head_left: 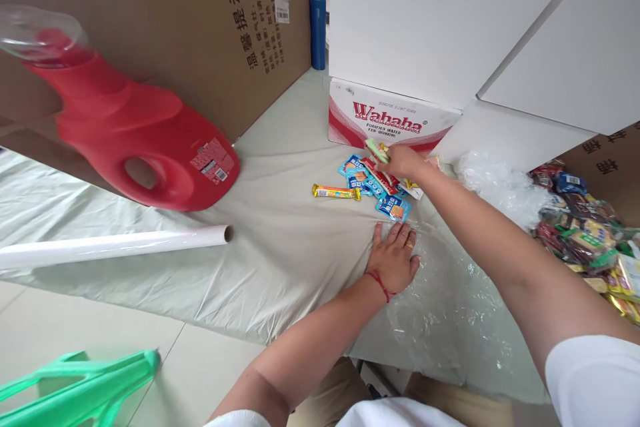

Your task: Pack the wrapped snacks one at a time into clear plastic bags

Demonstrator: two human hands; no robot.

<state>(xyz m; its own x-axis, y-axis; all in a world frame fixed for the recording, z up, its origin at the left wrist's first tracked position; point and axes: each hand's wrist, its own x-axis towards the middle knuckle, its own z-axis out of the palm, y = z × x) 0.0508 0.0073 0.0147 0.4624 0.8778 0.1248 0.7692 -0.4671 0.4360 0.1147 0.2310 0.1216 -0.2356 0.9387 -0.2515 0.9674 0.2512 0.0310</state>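
My left hand (394, 259) lies flat on the cloth-covered table, fingers spread, with a red string bracelet at its wrist. Just beyond its fingertips is a blue snack packet (393, 207). Farther back, my right hand (403, 162) is closed on a pale green snack packet (375, 149), held above a small pile. In that pile are more blue packets and a red packet (379, 175); part of it is hidden under my right hand. A slim yellow wrapped snack stick (336, 193) lies apart, to the left of the pile.
A Wahaha water carton (393, 119) stands behind the pile. Crumpled clear plastic (503, 187) and many wrapped snacks (590, 233) are at right. A large red detergent bottle (165, 140), brown carton (190, 27) and white roll (115, 247) are left; a green stool (95, 383) stands below.
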